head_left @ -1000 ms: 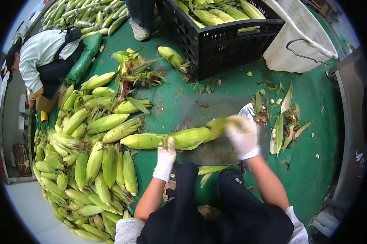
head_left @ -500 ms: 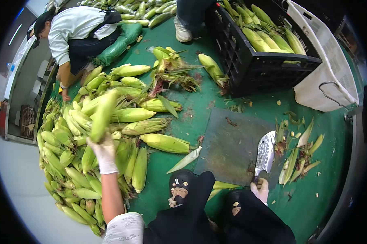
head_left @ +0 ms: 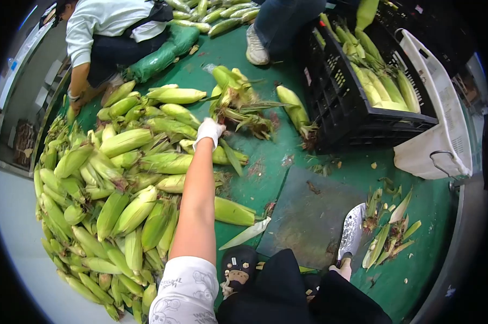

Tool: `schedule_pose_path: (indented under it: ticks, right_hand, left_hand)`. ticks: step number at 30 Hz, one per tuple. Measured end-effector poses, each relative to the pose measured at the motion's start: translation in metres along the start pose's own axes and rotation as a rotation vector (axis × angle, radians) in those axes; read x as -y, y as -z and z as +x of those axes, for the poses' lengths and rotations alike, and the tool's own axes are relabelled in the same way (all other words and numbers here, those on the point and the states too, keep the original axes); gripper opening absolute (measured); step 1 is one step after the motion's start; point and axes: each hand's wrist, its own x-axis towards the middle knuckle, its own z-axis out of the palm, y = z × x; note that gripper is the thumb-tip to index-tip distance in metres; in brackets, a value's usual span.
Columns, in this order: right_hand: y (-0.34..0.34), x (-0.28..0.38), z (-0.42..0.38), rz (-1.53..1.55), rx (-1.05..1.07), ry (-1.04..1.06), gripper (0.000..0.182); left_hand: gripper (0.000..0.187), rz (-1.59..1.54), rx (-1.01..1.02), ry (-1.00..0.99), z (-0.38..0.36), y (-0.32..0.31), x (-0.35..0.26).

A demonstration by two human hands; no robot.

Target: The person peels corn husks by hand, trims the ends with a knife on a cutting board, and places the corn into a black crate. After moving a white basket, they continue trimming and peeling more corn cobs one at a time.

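Observation:
My left hand [head_left: 209,130], in a white glove, reaches out over the right edge of a heap of unhusked corn ears [head_left: 141,210]. Its fingertips are right at a bundle of corn ears with torn husks [head_left: 241,105]; how the fingers are bent is largely hidden. One long corn ear [head_left: 222,156] lies just below the hand. My right hand [head_left: 342,267], low at the right, is closed round the handle of a cleaver [head_left: 352,229]. The broad blade lies flat over the right part of a dark cutting board [head_left: 303,210] on the green floor.
A black crate [head_left: 373,124] with corn ears stands at upper right, beside a white basket [head_left: 438,156]. Husk scraps [head_left: 387,237] lie right of the board. A crouching person [head_left: 111,32] works at upper left; another person's shoe [head_left: 256,47] is near the crate.
My left hand has let go of the corn ear it held over the heap and moved right and away, to the torn-husk bundle. My right hand still holds the cleaver. The view has shifted slightly.

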Motion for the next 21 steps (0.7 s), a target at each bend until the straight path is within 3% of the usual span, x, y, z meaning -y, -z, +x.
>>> schedule_pose_path:
  ticks: [2, 3, 4, 5, 6, 7, 10, 12, 14, 15, 16, 20, 21]
  right_hand:
    - [-0.003, -0.014, 0.006, 0.097, -0.083, -0.009, 0.031]
    - [-0.002, -0.024, 0.003, 0.183, -0.142, -0.022, 0.028]
    - [0.005, -0.005, -0.007, 0.113, -0.219, -0.010, 0.020]
    - [0.016, 0.010, -0.014, 0.150, -0.185, -0.027, 0.016]
    - [0.023, 0.015, -0.018, 0.188, -0.147, -0.035, 0.013]
    - [0.019, -0.007, -0.012, 0.233, -0.185, 0.019, 0.014]
    - [0.038, 0.056, -0.023, 0.241, -0.128, 0.151, 0.019]
    - [0.026, 0.050, -0.009, 0.430, 0.038, 0.199, 0.019]
    - [0.036, 0.086, -0.020, 0.241, 0.137, 0.288, 0.018]
    - [0.039, 0.095, -0.029, 0.208, 0.077, 0.431, 0.019]
    - [0.037, 0.094, -0.034, 0.294, 0.071, 0.429, 0.019]
    - [0.032, 0.069, -0.058, 0.177, 0.007, 0.568, 0.021]
    - [0.026, 0.060, -0.067, 0.027, 0.061, 0.544, 0.019]
  left_hand:
    - [0.062, -0.218, 0.026, -0.092, 0.010, -0.024, 0.001]
    - [0.047, -0.654, -0.040, -0.100, -0.028, -0.023, -0.013]
    - [0.041, -0.784, 0.181, -0.120, -0.078, 0.005, -0.023]
    - [0.042, -0.826, 0.297, -0.108, -0.082, -0.010, -0.001]
    - [0.041, -0.874, 0.288, -0.320, -0.136, -0.010, 0.002]
    - [0.039, -0.698, 0.362, -0.311, -0.171, -0.011, 0.013]
    - [0.039, -1.012, 0.679, -0.365, -0.259, -0.050, 0.045]
    - [0.039, -1.058, 0.915, -0.287, -0.292, -0.073, 0.042]
    - [0.037, -1.018, 1.009, -0.272, -0.309, -0.105, 0.032]
    - [0.034, -1.026, 1.087, -0.277, -0.310, -0.127, 0.032]
    - [0.030, -0.994, 1.041, -0.303, -0.309, -0.148, 0.033]
    - [0.027, -1.052, 1.156, -0.083, -0.322, -0.155, 0.014]
    - [0.033, -1.124, 1.228, 0.105, -0.317, -0.158, 0.012]
